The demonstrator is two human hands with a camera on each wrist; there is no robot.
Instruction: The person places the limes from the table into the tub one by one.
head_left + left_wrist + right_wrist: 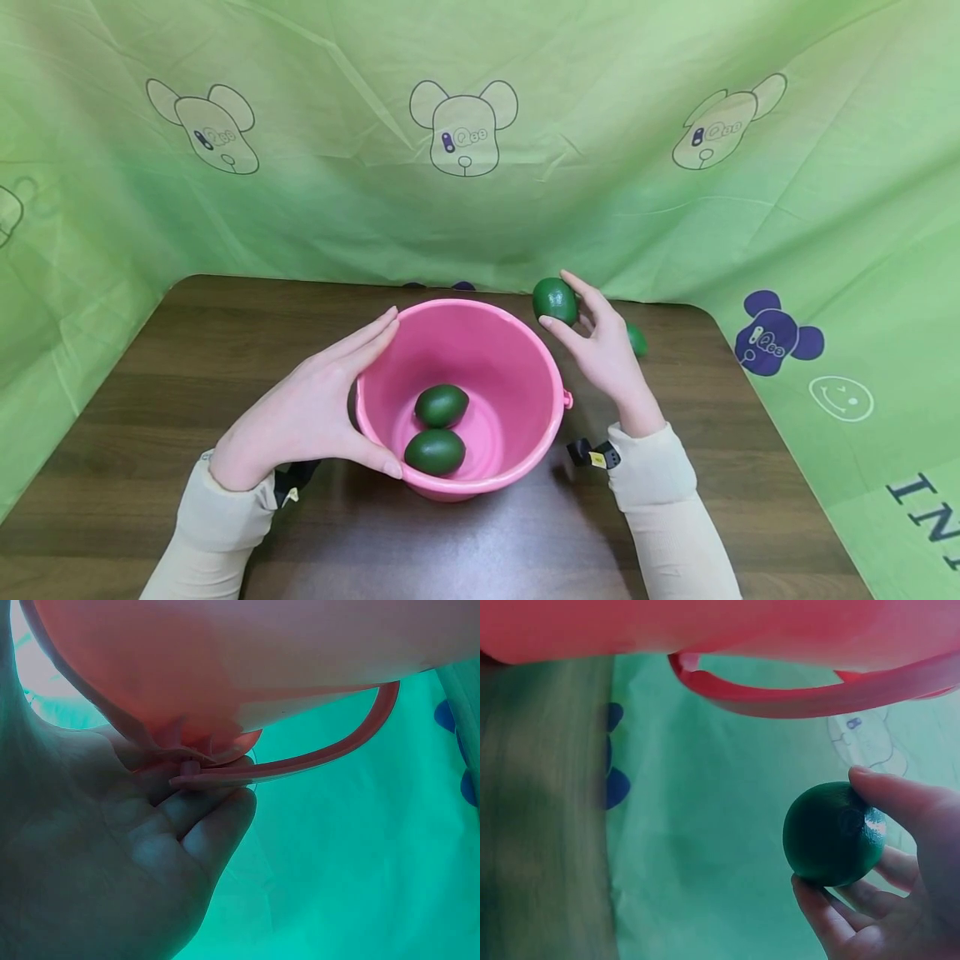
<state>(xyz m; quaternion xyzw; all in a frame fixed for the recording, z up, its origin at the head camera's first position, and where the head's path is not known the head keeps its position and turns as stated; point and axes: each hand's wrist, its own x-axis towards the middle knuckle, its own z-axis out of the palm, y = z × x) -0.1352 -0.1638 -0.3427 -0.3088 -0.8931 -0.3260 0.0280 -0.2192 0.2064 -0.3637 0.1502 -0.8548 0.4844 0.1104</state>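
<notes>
A pink bucket (457, 392) stands tilted toward me on the table. My left hand (315, 408) grips its left side, thumb at the front of the rim and fingers at the back. Two dark green limes, a rear lime (442, 406) and a front lime (435, 452), lie inside on the left. To the right of the bucket, my right hand (603, 350) pinches another lime (554, 302) between thumb and fingers, raised above the table's back part. In the right wrist view this held lime (832, 834) shows round and glossy.
Behind my right hand lies one more green fruit (637, 339), partly hidden. The bucket's pink handle (322, 759) hangs on its far side. A brown wooden table (150, 400) meets a green printed cloth (337, 192) at the back and sides.
</notes>
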